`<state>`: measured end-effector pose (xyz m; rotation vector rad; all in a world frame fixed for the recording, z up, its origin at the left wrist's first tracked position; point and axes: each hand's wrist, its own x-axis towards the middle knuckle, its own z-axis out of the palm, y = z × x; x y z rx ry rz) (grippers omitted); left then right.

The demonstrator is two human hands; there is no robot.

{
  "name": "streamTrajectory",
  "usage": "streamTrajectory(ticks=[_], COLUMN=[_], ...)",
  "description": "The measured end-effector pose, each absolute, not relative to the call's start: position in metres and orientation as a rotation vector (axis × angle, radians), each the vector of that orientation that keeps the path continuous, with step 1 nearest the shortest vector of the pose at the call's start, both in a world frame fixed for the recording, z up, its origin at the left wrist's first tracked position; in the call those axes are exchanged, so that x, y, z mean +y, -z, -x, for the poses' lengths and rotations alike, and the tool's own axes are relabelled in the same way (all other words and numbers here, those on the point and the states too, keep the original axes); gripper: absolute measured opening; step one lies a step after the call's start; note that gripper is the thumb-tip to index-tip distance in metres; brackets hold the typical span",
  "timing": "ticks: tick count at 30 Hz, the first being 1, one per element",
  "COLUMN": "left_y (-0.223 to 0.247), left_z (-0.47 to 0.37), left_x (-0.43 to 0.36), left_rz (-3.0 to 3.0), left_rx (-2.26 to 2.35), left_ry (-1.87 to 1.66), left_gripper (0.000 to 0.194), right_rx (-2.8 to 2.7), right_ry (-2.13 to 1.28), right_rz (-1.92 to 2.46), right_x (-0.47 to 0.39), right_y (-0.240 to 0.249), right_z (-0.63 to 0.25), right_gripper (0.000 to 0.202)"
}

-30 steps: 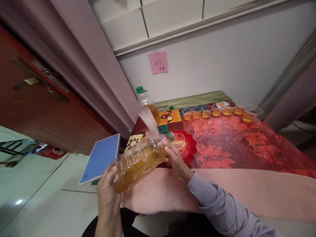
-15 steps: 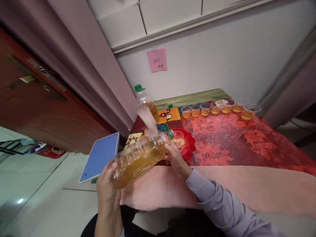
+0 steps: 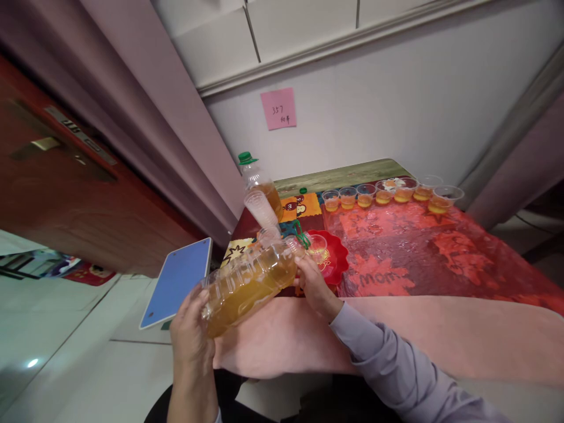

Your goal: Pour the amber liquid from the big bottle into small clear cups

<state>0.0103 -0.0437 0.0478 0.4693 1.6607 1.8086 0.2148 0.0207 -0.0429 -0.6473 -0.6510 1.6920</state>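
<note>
A large clear bottle of yellow liquid [image 3: 251,285] is tilted over the table's front edge, its neck up to the right. My left hand [image 3: 192,317] is wrapped round its base. My right hand [image 3: 312,281] grips it near the neck. A clear cup [image 3: 318,242] stands in a red scalloped dish [image 3: 339,258] just beyond the neck; whether liquid flows into it I cannot tell. A green handle [image 3: 302,234] shows beside the neck. Behind the bottle leans a stack of clear cups [image 3: 259,210].
A second bottle with a green cap [image 3: 269,191] stands at the back left. Several cups with amber liquid [image 3: 365,197] line the table's back edge. A green cap [image 3: 303,190] lies near them. A blue board [image 3: 178,282] is left of the table [image 3: 476,252].
The camera view has shifted very slightly. Both hands and the tilted bottle keep nearly the same pose.
</note>
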Motion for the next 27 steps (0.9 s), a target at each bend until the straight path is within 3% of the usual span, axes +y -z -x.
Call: streamTrajectory(ticks=[27], left_y=[-0.0572], left_z=[-0.0161], left_x=[-0.0419], left_rz=[-0.512], left_rx=[1.733], left_ry=[-1.806], left_gripper=[0.053], right_rx=[-0.631], right_ry=[-1.682], right_rz=[0.657], right_x=[0.0216], right_y=[0.0405], right_z=[-0.216], right_gripper=[0.048])
